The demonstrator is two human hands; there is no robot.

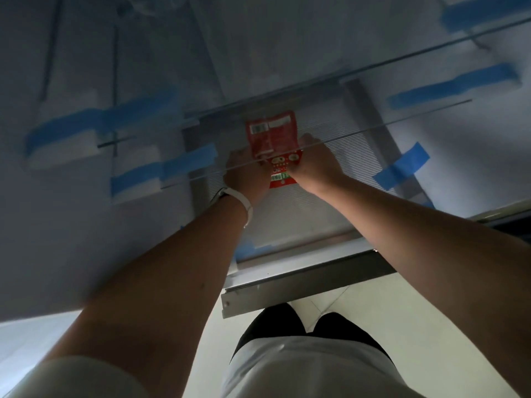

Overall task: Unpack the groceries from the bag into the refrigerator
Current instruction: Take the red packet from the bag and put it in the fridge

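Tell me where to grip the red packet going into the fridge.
Pinch the red packet at both near corners, coming from the front, as the left hand and right hand do. It looks flat and limp, and its far end lies beyond the glass shelf edge.

Fingertips of left hand (245,175) and right hand (316,165) are hidden behind the red packet (271,139), so grip detail is unclear. Packet print is too small to read. Glass shelf edge (373,128) crosses the packet. Top-right blue tape (488,10) is cut by the frame. Left interior is blurred.
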